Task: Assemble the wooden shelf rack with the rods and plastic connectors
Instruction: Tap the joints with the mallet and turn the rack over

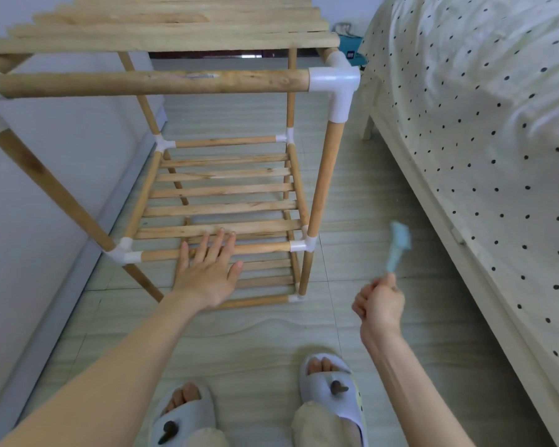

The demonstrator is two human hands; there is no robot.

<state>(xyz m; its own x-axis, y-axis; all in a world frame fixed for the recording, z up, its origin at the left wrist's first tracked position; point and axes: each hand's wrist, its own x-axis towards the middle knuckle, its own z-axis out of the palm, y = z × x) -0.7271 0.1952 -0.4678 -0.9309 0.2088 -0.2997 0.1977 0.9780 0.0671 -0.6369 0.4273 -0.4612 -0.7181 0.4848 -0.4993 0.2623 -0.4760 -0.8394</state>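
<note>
**Rack Standing, Joints Under Check**

The pale wooden shelf rack with round rods and white plastic corner connectors [188,175] stands upright on the light tiled floor [352,324], between a white wall panel on one side and a bed with a dotted cream cover [484,130] on the other. Three slatted tiers appear fitted.

The person's left hand [207,269] lies flat, fingers straight and spread, on the front horizontal rod [262,248] of the middle tier, apparently to steady the frame or test its firmness. The right hand [380,304] is held clear of the rack, fingers clenched round the handle of a small pale-blue mallet-like tool [399,245]; the tool is blurred, so its exact form is uncertain. Its raised position suggests a tap on the near white three-way connector [302,245] is intended.

Judgement: assembly is nearly complete; seating of joints remains.
</note>
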